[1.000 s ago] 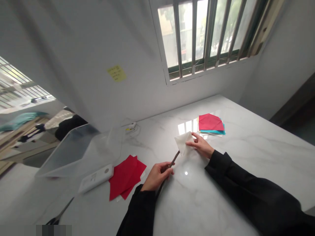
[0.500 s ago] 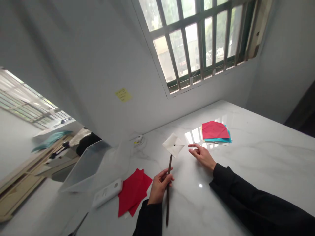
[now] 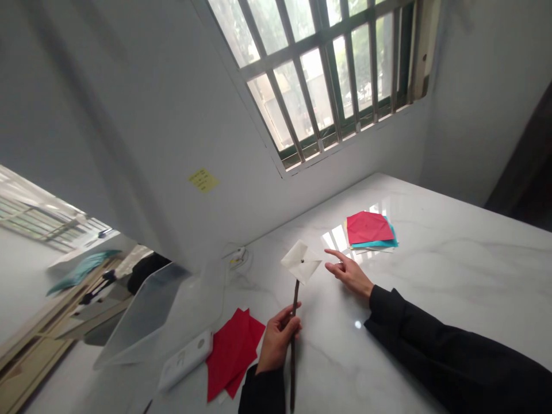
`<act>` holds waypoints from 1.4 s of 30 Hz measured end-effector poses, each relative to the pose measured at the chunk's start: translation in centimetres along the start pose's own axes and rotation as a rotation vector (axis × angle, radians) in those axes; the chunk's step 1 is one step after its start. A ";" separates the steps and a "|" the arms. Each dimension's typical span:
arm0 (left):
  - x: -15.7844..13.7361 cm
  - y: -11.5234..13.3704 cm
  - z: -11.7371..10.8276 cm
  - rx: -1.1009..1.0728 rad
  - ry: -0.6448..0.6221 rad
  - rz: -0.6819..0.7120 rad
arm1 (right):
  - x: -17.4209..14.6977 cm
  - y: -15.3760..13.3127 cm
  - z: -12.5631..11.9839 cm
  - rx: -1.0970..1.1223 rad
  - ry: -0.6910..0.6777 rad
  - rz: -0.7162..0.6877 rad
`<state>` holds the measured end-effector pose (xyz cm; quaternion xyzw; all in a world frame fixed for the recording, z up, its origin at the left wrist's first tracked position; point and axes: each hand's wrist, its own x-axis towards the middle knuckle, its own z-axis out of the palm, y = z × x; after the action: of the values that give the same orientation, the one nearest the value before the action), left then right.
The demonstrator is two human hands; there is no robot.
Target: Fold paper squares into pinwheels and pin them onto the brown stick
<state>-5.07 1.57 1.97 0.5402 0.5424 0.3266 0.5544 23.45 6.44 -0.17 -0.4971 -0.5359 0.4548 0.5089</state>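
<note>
Red sheets (image 3: pixel 230 356) lie on the table (image 3: pixel 345 368). Next, the left hand (image 3: pixel 276 339) has its fingers wrapped round the stick (image 3: pixel 295 294), the white pinwheel (image 3: pixel 297 270) at its top; a steady grip below the paper looks best. Just beside the pinwheel, the right hand's (image 3: pixel 351 277) fingers hold nothing, loosely spread; only light contact would suit the thin blades. Beyond lies a paper stack (image 3: pixel 368 229).

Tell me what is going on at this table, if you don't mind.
A person's left hand grips a dark stick with a white paper pinwheel at its top. The right hand is open beside the pinwheel, not touching it. Red paper sheets lie near the left hand, and a stack of coloured paper lies beyond the right hand.
</note>
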 end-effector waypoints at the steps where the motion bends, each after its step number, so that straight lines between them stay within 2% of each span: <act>1: 0.0 0.1 0.1 0.011 -0.003 -0.002 | 0.0 0.0 0.0 -0.005 -0.023 0.011; 5: -0.2 0.4 0.3 0.011 0.006 -0.002 | -0.1 0.3 0.2 -0.095 -0.043 0.034; 10: -0.4 0.8 0.5 0.008 0.007 -0.007 | -0.2 0.2 0.3 -0.101 0.008 -0.028; 15: -0.4 0.7 0.6 0.018 0.007 0.000 | -0.3 0.1 0.2 -0.039 0.047 0.058; 18: -0.3 0.7 0.6 0.018 0.019 0.005 | -0.5 -0.1 0.3 -0.057 -0.122 0.083; 21: -0.3 0.8 0.7 0.025 0.028 0.007 | -0.7 -0.4 0.4 -0.143 -0.270 0.042; 25: -0.3 1.0 0.8 0.022 0.030 0.013 | -0.8 -0.7 0.4 -0.182 -0.188 -0.027; 32: -0.4 1.2 1.0 0.016 0.024 0.024 | -0.7 -0.2 0.6 -0.141 -0.059 0.036; 36: -0.4 1.4 1.1 0.028 0.023 0.020 | -0.8 -0.3 0.4 -0.134 0.010 0.010; 42: -0.4 1.4 1.1 0.030 0.022 0.027 | -0.9 -0.6 0.5 -0.264 -0.170 -0.023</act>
<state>-3.76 1.14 3.19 0.5522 0.5459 0.3318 0.5358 22.87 5.50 0.34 -0.5132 -0.6377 0.4149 0.3974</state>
